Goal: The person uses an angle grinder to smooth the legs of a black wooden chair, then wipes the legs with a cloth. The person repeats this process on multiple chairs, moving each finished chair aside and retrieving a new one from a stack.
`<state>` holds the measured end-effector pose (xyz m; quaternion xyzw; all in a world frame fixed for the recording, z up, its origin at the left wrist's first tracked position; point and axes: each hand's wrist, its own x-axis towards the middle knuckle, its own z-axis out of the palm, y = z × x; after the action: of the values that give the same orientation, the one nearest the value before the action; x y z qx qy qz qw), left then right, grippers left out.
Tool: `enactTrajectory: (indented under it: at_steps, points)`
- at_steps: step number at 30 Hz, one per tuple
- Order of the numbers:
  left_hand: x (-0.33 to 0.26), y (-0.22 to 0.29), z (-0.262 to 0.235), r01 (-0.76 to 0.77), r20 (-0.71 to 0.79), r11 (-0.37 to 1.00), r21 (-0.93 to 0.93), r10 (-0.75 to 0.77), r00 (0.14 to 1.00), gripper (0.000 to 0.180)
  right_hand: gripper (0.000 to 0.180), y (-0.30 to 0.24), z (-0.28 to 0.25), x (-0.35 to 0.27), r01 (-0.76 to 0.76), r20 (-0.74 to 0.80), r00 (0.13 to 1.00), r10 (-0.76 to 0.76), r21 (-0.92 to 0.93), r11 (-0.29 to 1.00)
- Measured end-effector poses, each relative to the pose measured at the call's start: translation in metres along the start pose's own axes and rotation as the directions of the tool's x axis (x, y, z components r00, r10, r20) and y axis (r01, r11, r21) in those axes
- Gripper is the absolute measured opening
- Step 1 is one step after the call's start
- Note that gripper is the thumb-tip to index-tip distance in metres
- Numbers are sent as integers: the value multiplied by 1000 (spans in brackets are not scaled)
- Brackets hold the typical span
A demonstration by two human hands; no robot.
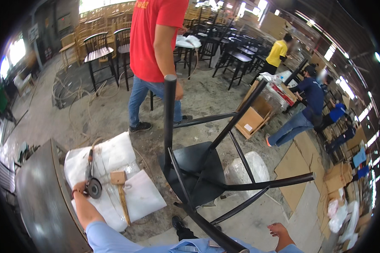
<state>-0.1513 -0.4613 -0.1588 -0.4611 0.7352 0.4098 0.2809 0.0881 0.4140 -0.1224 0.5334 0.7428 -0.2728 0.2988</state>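
My left hand (80,188) is at the angle grinder (93,188), its fingers partly hidden behind the round disc and seemingly closed on the tool. The grinder lies over white foam sheeting (150,192) on a low surface, its hose running up and away. Beside it rests a wooden mallet (119,178) with a pale square head. In front of me a black wooden stool (194,170) is tipped over, legs up and toward me, its seat low down. My right hand (278,230) hangs apart from the stool, fingers loosely bent, holding nothing.
A metal cabinet (48,194) stands at the left. A person in a red shirt (158,46) stands just beyond the stool. Plastic wrap (247,170), flattened cardboard (297,168) and an open carton (254,114) lie to the right. Hoses cross the floor; several chairs and people are farther back.
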Motion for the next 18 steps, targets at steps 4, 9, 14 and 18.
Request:
enactTrajectory:
  at_steps: [4,9,14,18]
  points:
    - [-10,5,3,-118,-121,991,-64,109,987,50,46,16,18,11,-56,97,994,51,50,997]
    - [-14,19,3,-153,-216,988,-7,148,965,49,54,6,33,22,-6,102,995,-4,98,995]
    - [-26,45,-28,-270,-332,865,423,425,842,63,47,15,44,23,29,115,992,-52,193,981]
    - [-72,89,-35,-335,-382,834,438,510,770,56,40,40,77,28,49,179,979,-96,251,967]
